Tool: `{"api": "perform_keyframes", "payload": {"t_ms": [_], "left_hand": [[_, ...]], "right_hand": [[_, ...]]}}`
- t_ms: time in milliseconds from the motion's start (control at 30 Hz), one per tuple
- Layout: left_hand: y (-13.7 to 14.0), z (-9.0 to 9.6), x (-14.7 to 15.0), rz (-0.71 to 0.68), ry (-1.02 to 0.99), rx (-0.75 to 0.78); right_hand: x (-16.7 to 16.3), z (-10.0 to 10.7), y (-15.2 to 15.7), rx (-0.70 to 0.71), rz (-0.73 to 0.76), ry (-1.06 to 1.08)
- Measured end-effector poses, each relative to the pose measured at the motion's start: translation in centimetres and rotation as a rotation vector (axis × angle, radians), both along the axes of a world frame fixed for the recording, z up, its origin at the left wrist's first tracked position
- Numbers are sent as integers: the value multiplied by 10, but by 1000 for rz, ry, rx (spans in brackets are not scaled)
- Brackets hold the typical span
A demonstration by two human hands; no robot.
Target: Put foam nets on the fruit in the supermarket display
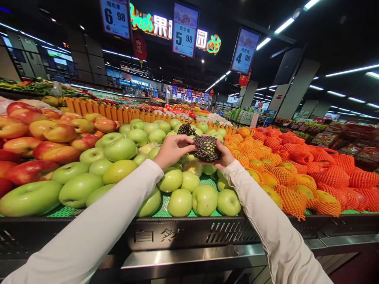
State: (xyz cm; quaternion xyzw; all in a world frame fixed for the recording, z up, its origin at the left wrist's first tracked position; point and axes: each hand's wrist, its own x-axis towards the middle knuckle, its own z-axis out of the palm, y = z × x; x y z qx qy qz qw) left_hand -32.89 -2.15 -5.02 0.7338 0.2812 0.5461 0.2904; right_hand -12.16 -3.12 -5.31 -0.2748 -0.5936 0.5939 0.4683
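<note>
Both hands [173, 150] [225, 155], partly curled, hold a black-netted fruit [207, 149] (above green apples [204, 200]).

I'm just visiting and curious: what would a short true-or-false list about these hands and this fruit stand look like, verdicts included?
1. The right hand holds a fruit in a black net. True.
2. The left hand rests on the red apples. False: it touches the black net.
3. A price sign reading 5.98 hangs overhead. True.
4. Both sleeves are black. False: they are white.
5. Green apples lie on the stand. True.
</note>
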Motion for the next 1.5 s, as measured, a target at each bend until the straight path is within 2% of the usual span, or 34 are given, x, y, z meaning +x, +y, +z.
{"api": "perform_keyframes", "payload": {"t_ms": [100,200,300,467,533,600,667,733,800,900,967,1067,1233,1367,1433,1500], "left_hand": [[-2,-1,-1,-34,27,-35],[-4,-3,0,-44,65,-81],[-6,-2,0,-43,117,-64],[-6,-3,-1,-197,352,-58],[-3,-6,-1,-198,408,-40],[1,-9,-1,-160,444,-2],[5,-11,-1,-76,481,53],[8,-12,-1,40,517,98],[9,-12,-2,131,548,112],[8,-10,-4,170,604,120],[8,-9,-4,195,619,128],[7,-8,-5,275,607,125],[5,-6,-5,393,473,104],[4,-3,-5,461,361,104],[7,-3,-6,508,342,145],[10,-4,-6,575,331,193]], "right_hand": [[5,-1,3,-13,26,-38],[10,-1,7,21,-24,-115],[11,0,8,112,-17,-224],[3,5,6,311,78,-393],[6,9,6,414,4,-500],[15,14,5,559,-156,-665],[26,18,3,706,-334,-919],[34,19,-2,793,-401,-1188],[32,15,-6,794,-315,-1392],[15,1,-9,761,-183,-1561],[6,-10,-7,764,-199,-1604],[11,-17,-2,787,-156,-1525],[39,-1,-3,691,111,-1434],[30,10,-9,590,94,-1517],[22,10,-8,577,56,-1562],[21,9,-4,593,67,-1515]]}}
